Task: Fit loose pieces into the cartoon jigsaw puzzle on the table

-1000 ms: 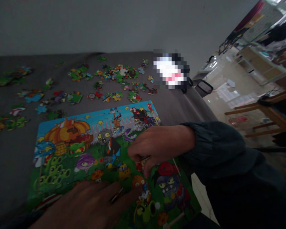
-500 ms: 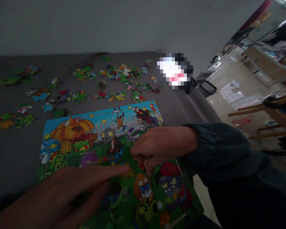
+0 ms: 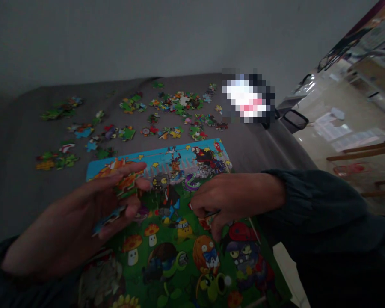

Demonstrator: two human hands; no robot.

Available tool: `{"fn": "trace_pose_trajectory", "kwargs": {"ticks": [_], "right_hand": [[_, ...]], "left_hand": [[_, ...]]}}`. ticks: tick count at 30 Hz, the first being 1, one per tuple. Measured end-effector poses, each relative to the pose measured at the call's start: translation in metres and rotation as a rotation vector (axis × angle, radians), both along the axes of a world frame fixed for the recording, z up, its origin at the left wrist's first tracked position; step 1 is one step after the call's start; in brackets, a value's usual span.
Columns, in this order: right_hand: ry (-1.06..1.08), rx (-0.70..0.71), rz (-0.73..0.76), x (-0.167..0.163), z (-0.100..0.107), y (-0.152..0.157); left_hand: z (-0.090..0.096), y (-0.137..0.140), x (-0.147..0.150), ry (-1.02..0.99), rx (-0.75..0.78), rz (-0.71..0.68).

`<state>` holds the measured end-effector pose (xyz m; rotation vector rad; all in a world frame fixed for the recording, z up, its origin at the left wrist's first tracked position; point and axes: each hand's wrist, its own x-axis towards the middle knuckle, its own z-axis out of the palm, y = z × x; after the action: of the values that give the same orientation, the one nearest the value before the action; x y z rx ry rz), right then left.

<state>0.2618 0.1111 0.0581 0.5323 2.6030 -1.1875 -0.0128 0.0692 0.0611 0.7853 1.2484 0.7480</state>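
Carefully, I pinched a puzzle piece (image 3: pixel 111 217) in my left hand (image 3: pixel 80 226); my right hand (image 3: pixel 234 201), fingers curled, steadied the puzzle board (image 3: pixel 179 252).

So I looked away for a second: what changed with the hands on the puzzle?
The left hand lifted off the puzzle picture and now holds puzzle pieces in its fingers. The right hand stayed, fingertips down on the picture. The loose pieces on the grey surface lie as before.

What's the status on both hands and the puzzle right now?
Left hand raised, pinching a puzzle piece. Right hand fingertips down on puzzle board. Loose pieces beyond.
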Motion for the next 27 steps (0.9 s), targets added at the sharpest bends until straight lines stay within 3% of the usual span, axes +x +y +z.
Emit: {"fn": "trace_pose_trajectory", "kwargs": {"ticks": [3,5,11,27], "right_hand": [[0.000,-0.015,-0.007,0.0006,0.0002,-0.0007],[0.008,-0.020,-0.010,0.0014,0.0000,-0.0013],[0.015,-0.015,-0.009,0.0020,-0.0015,-0.0019],[-0.003,0.004,0.004,0.0000,0.0009,-0.0016]], "left_hand": [[0.0021,0.0022,-0.0003,-0.280,-0.184,0.047],[0.0024,0.0028,-0.0018,-0.335,-0.224,0.084],[0.0029,0.0037,-0.0022,-0.328,-0.230,0.153],[0.0010,0.0058,0.0018,-0.272,-0.209,0.154]]}}
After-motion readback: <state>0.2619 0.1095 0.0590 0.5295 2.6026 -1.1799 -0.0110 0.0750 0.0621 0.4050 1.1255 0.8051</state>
